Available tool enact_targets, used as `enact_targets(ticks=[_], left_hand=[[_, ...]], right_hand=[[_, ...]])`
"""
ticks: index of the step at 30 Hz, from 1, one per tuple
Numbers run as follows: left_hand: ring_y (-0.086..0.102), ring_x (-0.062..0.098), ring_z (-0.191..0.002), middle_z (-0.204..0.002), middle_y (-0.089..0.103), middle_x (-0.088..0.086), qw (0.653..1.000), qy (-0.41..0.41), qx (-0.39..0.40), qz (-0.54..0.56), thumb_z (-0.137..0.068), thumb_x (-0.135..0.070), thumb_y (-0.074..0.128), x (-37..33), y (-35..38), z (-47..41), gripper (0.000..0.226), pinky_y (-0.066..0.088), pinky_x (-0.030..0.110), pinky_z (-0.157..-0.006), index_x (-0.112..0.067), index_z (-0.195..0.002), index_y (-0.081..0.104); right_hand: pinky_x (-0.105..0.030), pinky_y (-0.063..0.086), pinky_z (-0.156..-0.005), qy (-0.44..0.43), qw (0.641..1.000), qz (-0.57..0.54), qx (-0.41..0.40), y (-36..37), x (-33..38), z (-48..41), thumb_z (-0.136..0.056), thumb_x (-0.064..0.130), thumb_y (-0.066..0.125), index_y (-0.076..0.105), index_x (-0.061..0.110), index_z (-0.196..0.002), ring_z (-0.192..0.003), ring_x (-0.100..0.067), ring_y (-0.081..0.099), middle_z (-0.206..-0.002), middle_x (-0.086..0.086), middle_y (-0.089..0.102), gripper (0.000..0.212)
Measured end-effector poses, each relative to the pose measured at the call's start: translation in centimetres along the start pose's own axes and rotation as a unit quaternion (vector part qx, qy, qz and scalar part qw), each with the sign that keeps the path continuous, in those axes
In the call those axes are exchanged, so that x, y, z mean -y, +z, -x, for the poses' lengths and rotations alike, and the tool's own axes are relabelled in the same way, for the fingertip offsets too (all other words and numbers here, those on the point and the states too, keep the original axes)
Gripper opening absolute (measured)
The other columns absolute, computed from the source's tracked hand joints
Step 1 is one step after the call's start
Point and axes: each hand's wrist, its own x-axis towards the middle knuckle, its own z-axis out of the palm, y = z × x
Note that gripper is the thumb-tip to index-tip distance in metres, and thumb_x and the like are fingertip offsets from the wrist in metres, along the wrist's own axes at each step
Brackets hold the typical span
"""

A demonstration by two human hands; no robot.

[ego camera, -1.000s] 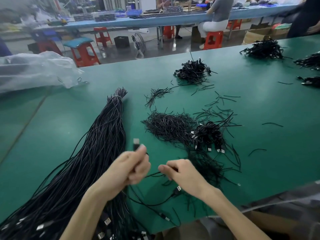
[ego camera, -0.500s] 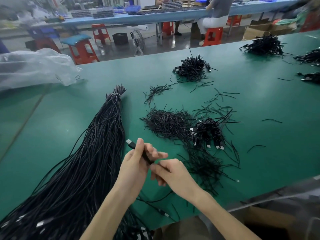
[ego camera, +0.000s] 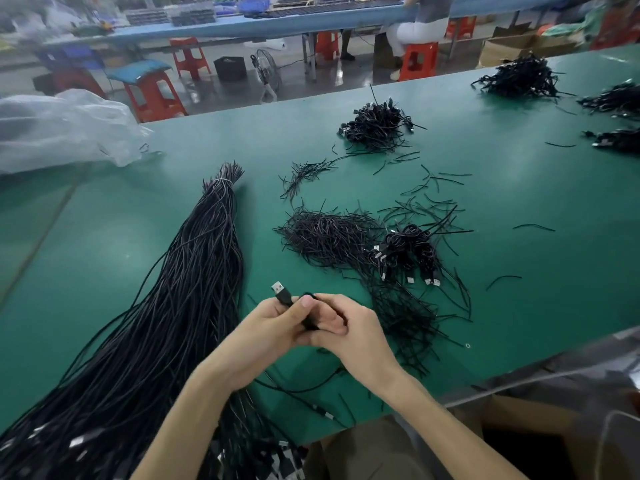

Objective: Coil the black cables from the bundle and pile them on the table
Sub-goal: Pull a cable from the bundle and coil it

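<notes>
The left hand (ego camera: 266, 327) and right hand (ego camera: 349, 337) are pressed together, both gripping one thin black cable with silver USB plug (ego camera: 281, 293). Only a small pile of coiled black cables (ego camera: 408, 251) lies on the green table (ego camera: 519, 271) at the right. The thick tied bundle of black cables (ego camera: 173, 323) on the left looks nearly full, so I judge that most of the work is left.

Green table (ego camera: 519, 202) — cable bundle (ego camera: 180, 289), coiled piles (ego camera: 412, 251), loose ties (ego camera: 325, 233), plastic bag (ego camera: 62, 129).

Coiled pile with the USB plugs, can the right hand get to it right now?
Probably yes: the coiled pile lies just ahead of the right hand, with only loose ties between. Though it grips a cable with the left hand.
</notes>
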Motion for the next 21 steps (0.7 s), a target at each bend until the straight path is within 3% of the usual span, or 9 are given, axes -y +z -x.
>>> enact_targets(ticks=[2,5,8,10,12,13,17,19,21], left_hand=[[0.066,0.035,-0.12,-0.12,0.071,0.025,0.999,-0.021,0.002,-0.027,-0.109,-0.029,0.045,-0.1,-0.8,0.2,0.041,0.054,0.037,-0.101,0.0,-0.111,0.074],[0.07,0.03,-0.115,-0.115,0.075,0.017,0.994,-0.026,-0.043,-0.093,-0.104,-0.033,0.055,0.2,-1.0,0.3,0.036,0.056,0.034,-0.099,-0.006,-0.109,0.078],[0.075,0.019,-0.08,-0.086,0.078,0.0,0.937,-0.011,-0.179,-0.299,-0.082,-0.05,0.072,0.7,-1.6,0.4,0.031,0.062,0.037,-0.077,-0.022,-0.093,0.078],[0.069,0.018,-0.06,-0.072,0.074,0.006,0.928,-0.015,-0.204,-0.311,-0.072,-0.046,0.082,1.2,-2.4,0.4,0.035,0.059,0.036,-0.066,-0.019,-0.091,0.072],[0.063,0.011,-0.055,-0.07,0.073,0.004,0.92,-0.032,-0.161,-0.355,-0.076,-0.039,0.087,1.5,-2.8,0.4,0.03,0.053,0.026,-0.06,-0.022,-0.093,0.07],[0.062,0.007,-0.057,-0.074,0.072,0.0,0.898,-0.044,-0.132,-0.418,-0.08,-0.038,0.086,1.7,-2.9,0.3,0.025,0.051,0.022,-0.061,-0.028,-0.094,0.069],[0.061,0.012,-0.089,-0.098,0.062,-0.008,0.807,-0.069,0.001,-0.587,-0.101,-0.044,0.059,2.1,-2.4,-0.3,0.018,0.052,0.038,-0.086,-0.03,-0.111,0.065],[0.06,0.018,-0.093,-0.102,0.056,-0.006,0.752,-0.096,0.035,-0.651,-0.107,-0.048,0.042,2.5,-1.6,-0.7,0.03,0.05,0.042,-0.088,-0.025,-0.118,0.058],[0.061,0.022,-0.083,-0.096,0.053,-0.004,0.691,-0.099,0.041,-0.715,-0.11,-0.048,0.031,3.2,-1.2,-0.8,0.034,0.051,0.043,-0.079,-0.02,-0.111,0.049]], right_hand=[[-0.013,0.049,-0.083,-0.024,0.998,0.052,-0.008,0.2,-0.2,0.0,-0.08,0.013,0.083,0.071,0.04,-0.121,-0.096,-0.006,0.065,-0.098,0.015,0.067,0.05],[-0.013,0.046,-0.082,-0.035,0.993,0.112,-0.026,0.2,-0.2,-0.3,-0.082,0.013,0.081,0.071,0.021,-0.123,-0.091,-0.006,0.061,-0.093,0.012,0.062,0.043],[-0.021,0.045,-0.085,-0.032,0.984,0.174,-0.003,-0.5,-0.4,-0.6,-0.084,0.019,0.081,0.068,0.016,-0.128,-0.089,-0.008,0.056,-0.095,0.011,0.058,0.046],[-0.025,0.047,-0.087,-0.042,0.975,0.212,0.045,-1.0,-0.5,-0.6,-0.089,0.018,0.076,0.067,0.014,-0.13,-0.092,-0.01,0.057,-0.098,0.01,0.058,0.042],[-0.029,0.049,-0.09,-0.076,0.952,0.28,0.094,-1.2,-0.8,-0.6,-0.095,0.011,0.068,0.067,0.01,-0.129,-0.099,-0.015,0.059,-0.104,0.002,0.061,0.035],[-0.032,0.05,-0.091,-0.093,0.936,0.32,0.113,-1.2,-0.9,-0.7,-0.097,0.008,0.064,0.067,0.008,-0.127,-0.101,-0.017,0.058,-0.106,-0.002,0.062,0.03],[-0.038,0.048,-0.083,-0.106,0.886,0.419,0.166,-1.3,-1.3,-1.0,-0.101,0.004,0.054,0.067,0.01,-0.109,-0.094,-0.015,0.048,-0.097,-0.001,0.055,0.017],[-0.036,0.047,-0.082,-0.099,0.876,0.439,0.173,-1.4,-1.5,-1.1,-0.1,0.0,0.051,0.065,0.011,-0.107,-0.092,-0.014,0.047,-0.097,-0.001,0.054,0.019],[-0.035,0.047,-0.083,-0.084,0.875,0.442,0.177,-1.4,-1.7,-1.0,-0.101,0.005,0.052,0.064,0.01,-0.107,-0.091,-0.014,0.047,-0.099,-0.001,0.055,0.014]])
